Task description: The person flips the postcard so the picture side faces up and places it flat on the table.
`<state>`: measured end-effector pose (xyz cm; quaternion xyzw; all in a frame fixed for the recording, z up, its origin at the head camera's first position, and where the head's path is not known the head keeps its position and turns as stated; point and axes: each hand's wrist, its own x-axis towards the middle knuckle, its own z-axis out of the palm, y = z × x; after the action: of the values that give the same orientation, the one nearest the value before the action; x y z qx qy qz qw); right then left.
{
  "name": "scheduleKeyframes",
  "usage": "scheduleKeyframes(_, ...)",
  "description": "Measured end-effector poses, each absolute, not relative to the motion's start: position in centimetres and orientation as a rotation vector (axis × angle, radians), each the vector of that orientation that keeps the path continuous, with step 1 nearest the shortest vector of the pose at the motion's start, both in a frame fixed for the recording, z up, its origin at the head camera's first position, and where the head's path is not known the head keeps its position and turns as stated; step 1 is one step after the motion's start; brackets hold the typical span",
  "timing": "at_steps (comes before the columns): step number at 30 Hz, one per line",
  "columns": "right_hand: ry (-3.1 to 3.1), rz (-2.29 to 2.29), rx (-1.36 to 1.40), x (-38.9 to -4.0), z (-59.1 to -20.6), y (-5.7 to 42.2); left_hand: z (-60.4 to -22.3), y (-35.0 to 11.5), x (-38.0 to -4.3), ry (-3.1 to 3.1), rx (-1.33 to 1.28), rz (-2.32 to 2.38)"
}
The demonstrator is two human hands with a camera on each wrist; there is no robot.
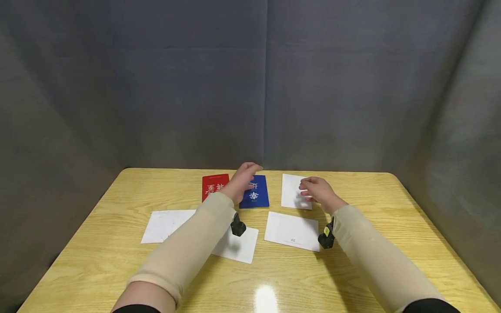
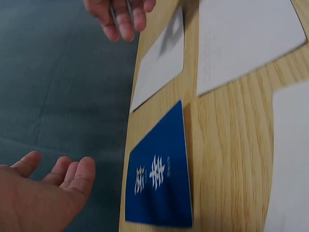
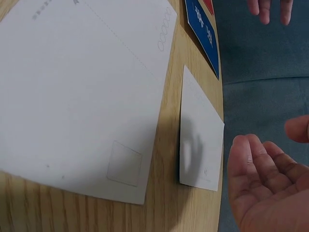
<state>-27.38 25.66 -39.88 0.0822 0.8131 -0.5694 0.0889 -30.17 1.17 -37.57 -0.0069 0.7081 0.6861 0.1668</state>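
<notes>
My left hand [image 1: 241, 180] hovers over the blue card [image 1: 254, 198], which bears white characters; its fingers are loosely bent and hold nothing. Part of the red card [image 1: 215, 182], also with white characters, lies behind that wrist. My right hand [image 1: 318, 191] hangs over the right edge of a white card [image 1: 291, 191] in the back row. In the right wrist view, its palm [image 3: 270, 188] is bare and the fingers are relaxed. Nearer to me lies a white postcard [image 1: 293, 230], with printed ovals and a stamp box visible in the right wrist view.
Two more white cards lie toward the left front, one at the far left [image 1: 164, 226] and another [image 1: 240, 245] partly under my left forearm. The wooden table [image 1: 98, 261] ends at a grey curtain [image 1: 195, 87] behind and on both sides.
</notes>
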Motion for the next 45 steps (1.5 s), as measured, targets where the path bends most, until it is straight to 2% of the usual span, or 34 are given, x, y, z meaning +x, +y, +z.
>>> scheduleKeyframes(13,2.438,-1.699,0.251,-27.5,-39.3,26.1,-37.7,5.2,-29.9,1.921,0.150,1.948)
scheduleKeyframes(29,2.431,-1.720,0.399,-27.5,-41.0,27.8,-40.6,7.4,-28.8,1.921,-0.011,1.915)
scheduleKeyframes(45,2.325,-1.733,0.452,-27.4,-41.6,27.5,-42.0,8.6,-27.9,1.923,-0.110,1.922)
